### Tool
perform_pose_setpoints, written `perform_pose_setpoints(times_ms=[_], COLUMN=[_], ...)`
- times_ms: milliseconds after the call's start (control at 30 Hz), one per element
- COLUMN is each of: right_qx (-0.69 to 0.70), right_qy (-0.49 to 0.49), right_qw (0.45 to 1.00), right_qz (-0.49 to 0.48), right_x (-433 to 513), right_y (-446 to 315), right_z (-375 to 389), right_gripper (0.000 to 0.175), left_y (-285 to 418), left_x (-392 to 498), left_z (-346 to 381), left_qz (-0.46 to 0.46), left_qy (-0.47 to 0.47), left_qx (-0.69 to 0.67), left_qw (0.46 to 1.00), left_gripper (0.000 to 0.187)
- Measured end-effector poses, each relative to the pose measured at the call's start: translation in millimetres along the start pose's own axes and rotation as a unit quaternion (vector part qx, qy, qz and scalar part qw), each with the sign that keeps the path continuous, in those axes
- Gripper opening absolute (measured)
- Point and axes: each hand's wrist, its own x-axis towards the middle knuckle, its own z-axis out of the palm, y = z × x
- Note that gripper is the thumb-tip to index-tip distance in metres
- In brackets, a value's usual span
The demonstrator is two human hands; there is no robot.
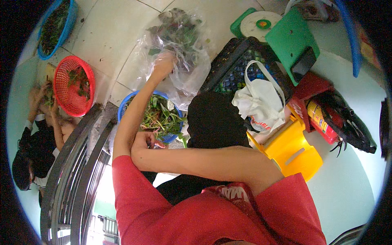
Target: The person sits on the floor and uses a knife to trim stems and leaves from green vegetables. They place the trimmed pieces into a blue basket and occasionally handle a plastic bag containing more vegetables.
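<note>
My left hand (165, 64) reaches forward into the mouth of a clear plastic bag (186, 75). Leafy greens (180, 32) fill the bag's far end. Plastic folds hide the fingers, so their grip is unclear. Crossing in front of my body, my right arm passes by my left elbow. Its hand (145, 141) has curled fingers at the near edge of a blue plastic basket (120, 110); what lies within them cannot be made out. Cut stems and green leaves (162, 118) are heaped in that basket, partly behind my left forearm.
At left, a person (36, 156) handles greens by a red colander (92, 76), beyond a dark metal railing (76, 144). A blue basket (72, 21) is farther back. At right are a black crate (226, 58), white bag (263, 95), green scale (242, 23), yellow plastic stool (294, 150) and fire extinguisher (321, 122).
</note>
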Motion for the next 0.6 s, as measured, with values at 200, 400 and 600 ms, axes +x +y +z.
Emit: perform_pose_setpoints(times_ms=[200, 400, 600], right_qx=[-0.007, 0.009, 0.005], right_qy=[0.006, -0.056, -0.050], right_qw=[1.000, 0.998, 0.999], right_qz=[0.003, -0.003, 0.005], right_x=[-1, 12, -1], right_y=[-14, -3, 11], right_z=[-3, 2, 9], right_gripper=[0.006, 0.004, 0.005], left_y=[-24, -41, 2], left_x=[9, 39, 17], left_z=[12, 66, 30], left_qz=[-0.056, 0.086, -0.066], left_qy=[-0.169, -0.056, -0.033], left_qx=[-0.029, 0.011, -0.051], left_qw=[0.984, 0.995, 0.996], left_gripper=[0.048, 0.047, 0.043])
